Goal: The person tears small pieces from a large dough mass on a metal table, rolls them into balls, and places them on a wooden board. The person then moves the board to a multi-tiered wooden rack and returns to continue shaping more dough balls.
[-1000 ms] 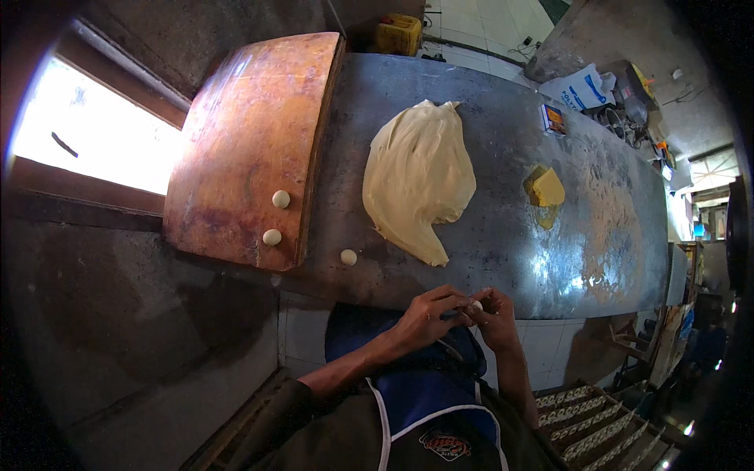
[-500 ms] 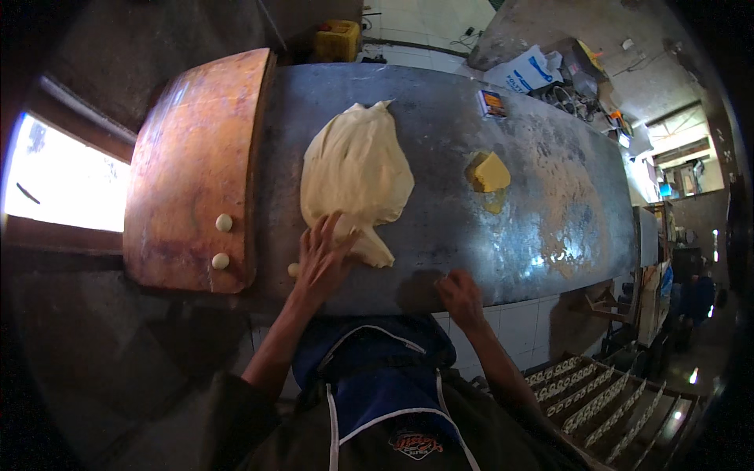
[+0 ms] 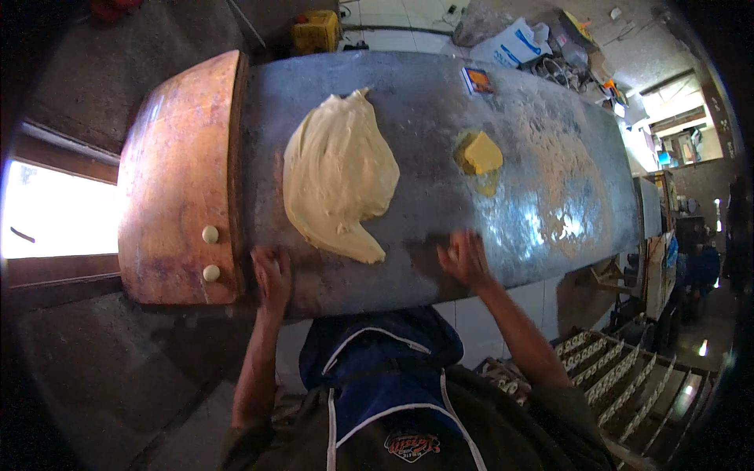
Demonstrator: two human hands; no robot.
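A large, soft sheet of pale dough (image 3: 338,173) lies on the steel table (image 3: 416,110). My left hand (image 3: 271,271) is at its lower left, beside the wooden board (image 3: 173,173), fingers curled and blurred; what they hold is hidden. Two small dough balls, an upper one (image 3: 210,234) and a lower one (image 3: 211,273), sit on the board. My right hand (image 3: 463,259) hovers over the steel at the dough's lower right, fingers bent around something too small to name. Farther up and right is a yellow block of fat (image 3: 483,153), with a greasy smear below it.
A small flat box (image 3: 477,81) lies near the table's far edge, by white bags (image 3: 514,43) and clutter. A yellow jerrycan (image 3: 314,30) stands behind the table. Floury residue covers the table's right part. Racks of shaped pieces (image 3: 628,377) are low at right; a bright window is at left.
My hands, together a second ago, are apart. My left hand touched the dough, then moved left over where a loose ball lay, now out of sight. My right hand moved farther over the steel.
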